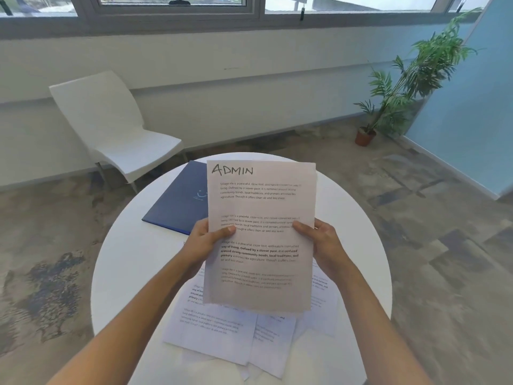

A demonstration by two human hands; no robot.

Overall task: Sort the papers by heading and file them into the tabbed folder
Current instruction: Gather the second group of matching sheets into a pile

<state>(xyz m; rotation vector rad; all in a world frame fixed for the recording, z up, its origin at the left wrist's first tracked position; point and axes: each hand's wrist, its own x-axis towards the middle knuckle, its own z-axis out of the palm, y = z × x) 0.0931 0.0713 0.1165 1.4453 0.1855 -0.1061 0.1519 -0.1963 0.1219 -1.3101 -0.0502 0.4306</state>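
Round table (133,262) — ADMIN papers (259,234) pinched between both hands.

Bright daylight floods in from the windows (177,6) ahead; shadows are soft, edges bow outward, and fine print blurs.

white chair (116,126) and potted plant (402,90) (by blue wall (472,107)) under windows (177,4).

Both bare forearms reach forward and converge. The left hand (205,240) and right hand (323,241) are raised level, thumbs in front, fingers curled behind in a pinch.
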